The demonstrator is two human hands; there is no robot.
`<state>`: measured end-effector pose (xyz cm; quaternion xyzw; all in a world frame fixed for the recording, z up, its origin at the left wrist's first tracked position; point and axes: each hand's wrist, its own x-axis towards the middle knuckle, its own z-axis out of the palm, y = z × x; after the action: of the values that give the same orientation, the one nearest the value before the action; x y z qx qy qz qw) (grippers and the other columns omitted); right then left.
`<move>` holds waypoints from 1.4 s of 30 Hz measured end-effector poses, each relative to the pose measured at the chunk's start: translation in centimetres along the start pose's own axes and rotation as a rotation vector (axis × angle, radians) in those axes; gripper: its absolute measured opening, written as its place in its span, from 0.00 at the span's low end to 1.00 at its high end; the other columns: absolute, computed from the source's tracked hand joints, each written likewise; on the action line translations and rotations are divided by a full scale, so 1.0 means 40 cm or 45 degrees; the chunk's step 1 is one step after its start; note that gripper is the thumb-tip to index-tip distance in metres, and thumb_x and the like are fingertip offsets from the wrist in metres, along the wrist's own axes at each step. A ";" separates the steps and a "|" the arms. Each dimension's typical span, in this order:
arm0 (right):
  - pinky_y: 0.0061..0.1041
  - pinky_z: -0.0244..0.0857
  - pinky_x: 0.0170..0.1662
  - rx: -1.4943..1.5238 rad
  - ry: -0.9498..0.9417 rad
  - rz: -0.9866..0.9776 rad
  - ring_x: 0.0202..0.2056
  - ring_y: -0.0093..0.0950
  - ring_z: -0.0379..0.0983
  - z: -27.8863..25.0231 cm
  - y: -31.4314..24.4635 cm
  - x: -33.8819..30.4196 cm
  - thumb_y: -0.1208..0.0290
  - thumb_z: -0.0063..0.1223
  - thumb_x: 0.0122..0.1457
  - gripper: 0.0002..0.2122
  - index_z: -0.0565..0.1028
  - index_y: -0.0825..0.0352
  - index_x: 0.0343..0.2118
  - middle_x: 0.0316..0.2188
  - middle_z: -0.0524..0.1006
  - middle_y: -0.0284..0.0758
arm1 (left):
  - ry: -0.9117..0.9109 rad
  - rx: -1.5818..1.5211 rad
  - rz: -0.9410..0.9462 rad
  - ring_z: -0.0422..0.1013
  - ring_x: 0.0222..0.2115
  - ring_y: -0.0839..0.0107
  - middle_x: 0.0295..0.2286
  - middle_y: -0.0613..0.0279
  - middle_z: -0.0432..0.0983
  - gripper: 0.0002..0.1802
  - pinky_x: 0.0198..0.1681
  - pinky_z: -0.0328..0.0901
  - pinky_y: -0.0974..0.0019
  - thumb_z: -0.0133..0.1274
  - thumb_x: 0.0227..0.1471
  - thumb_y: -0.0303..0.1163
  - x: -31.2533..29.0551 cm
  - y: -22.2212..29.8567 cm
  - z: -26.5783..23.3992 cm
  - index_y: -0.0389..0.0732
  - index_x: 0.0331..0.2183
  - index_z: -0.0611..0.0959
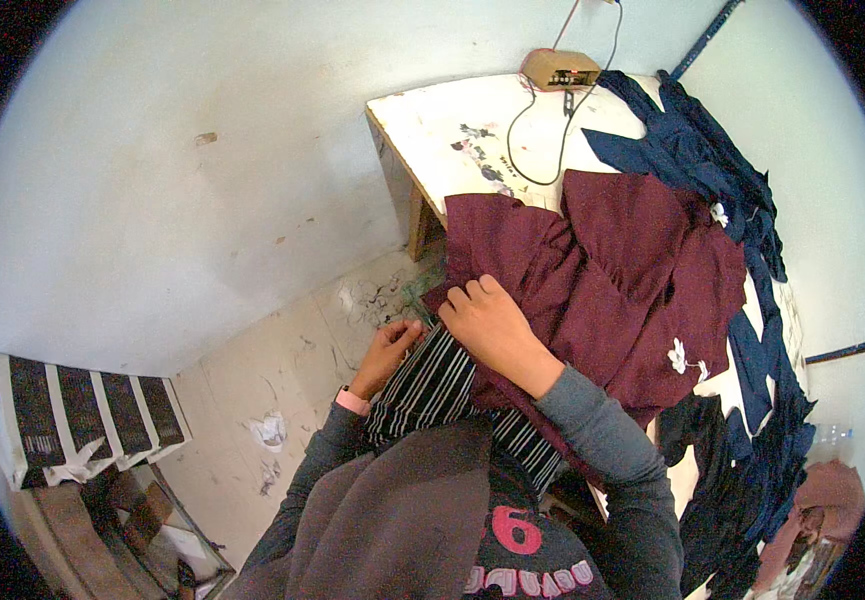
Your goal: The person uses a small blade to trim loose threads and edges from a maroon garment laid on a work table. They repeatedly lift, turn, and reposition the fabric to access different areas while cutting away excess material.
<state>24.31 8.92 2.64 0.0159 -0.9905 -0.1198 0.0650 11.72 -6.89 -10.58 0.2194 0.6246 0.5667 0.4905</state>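
A maroon garment (617, 270) is spread over the near part of a white-topped table (442, 120), and its left side hangs over the edge toward my lap. My right hand (492, 325) has its fingers curled on the garment's left edge, gripping the cloth. Just left of and below it, my left hand (387, 355) is closed in a pinch near the garment's corner. Whatever lies between those fingertips is too small to make out. Black-and-white striped cloth (427, 380) covers my lap beneath both hands. Small white flower-like pieces (677, 353) sit on the maroon cloth.
Dark navy garments (682, 140) lie heaped along the table's right side. A brown box with a cord (560, 70) stands at the back. To the left are a striped black-and-white box (82, 415) and a brown chair-like piece (102, 540). Scraps (267, 432) litter the floor.
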 end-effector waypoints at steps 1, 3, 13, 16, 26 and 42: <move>0.30 0.61 0.42 -0.004 -0.009 -0.033 0.36 0.29 0.73 0.017 -0.005 0.017 0.68 0.52 0.56 0.05 0.80 0.59 0.29 0.30 0.77 0.31 | 0.021 -0.007 -0.002 0.68 0.34 0.82 0.33 0.72 0.78 0.20 0.41 0.63 0.75 0.53 0.67 0.45 -0.011 0.011 -0.001 0.36 0.39 0.84; 0.30 0.62 0.43 -0.022 -0.008 -0.067 0.35 0.29 0.74 0.036 -0.011 0.030 0.69 0.53 0.53 0.03 0.79 0.59 0.28 0.28 0.76 0.31 | 0.031 -0.034 0.035 0.68 0.34 0.82 0.33 0.72 0.78 0.19 0.41 0.63 0.75 0.53 0.67 0.45 -0.016 0.008 -0.005 0.37 0.39 0.83; 0.29 0.61 0.42 -0.026 -0.008 0.051 0.33 0.28 0.72 0.050 -0.039 -0.008 0.69 0.53 0.52 0.03 0.78 0.58 0.26 0.26 0.75 0.29 | 0.092 -0.259 0.051 0.67 0.34 0.81 0.34 0.72 0.76 0.18 0.40 0.61 0.73 0.54 0.65 0.47 0.033 -0.038 -0.004 0.41 0.41 0.82; 0.29 0.61 0.41 -0.008 0.012 0.115 0.33 0.28 0.71 0.026 -0.058 -0.047 0.69 0.53 0.52 0.03 0.77 0.58 0.26 0.26 0.74 0.29 | 0.159 -0.446 0.061 0.69 0.36 0.79 0.38 0.71 0.76 0.21 0.43 0.62 0.71 0.53 0.65 0.50 0.087 -0.052 0.004 0.42 0.45 0.82; 0.34 0.63 0.41 0.721 0.131 0.603 0.36 0.33 0.75 -0.088 -0.081 -0.186 0.67 0.62 0.55 0.08 0.79 0.60 0.36 0.32 0.77 0.33 | -0.203 -0.599 -0.120 0.71 0.54 0.69 0.56 0.59 0.73 0.31 0.58 0.64 0.67 0.55 0.65 0.36 0.091 0.106 0.074 0.38 0.64 0.67; 0.31 0.64 0.37 0.971 0.810 0.999 0.33 0.34 0.77 -0.142 -0.074 -0.183 0.72 0.66 0.55 0.10 0.79 0.64 0.40 0.33 0.81 0.35 | -0.155 -0.818 0.119 0.75 0.52 0.68 0.58 0.55 0.71 0.33 0.54 0.72 0.65 0.51 0.63 0.20 -0.138 0.274 0.154 0.35 0.66 0.61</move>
<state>32.37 5.06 6.47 -0.2914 -0.8280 0.2851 0.3850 16.26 -5.58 2.32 0.1154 0.3727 0.7425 0.5445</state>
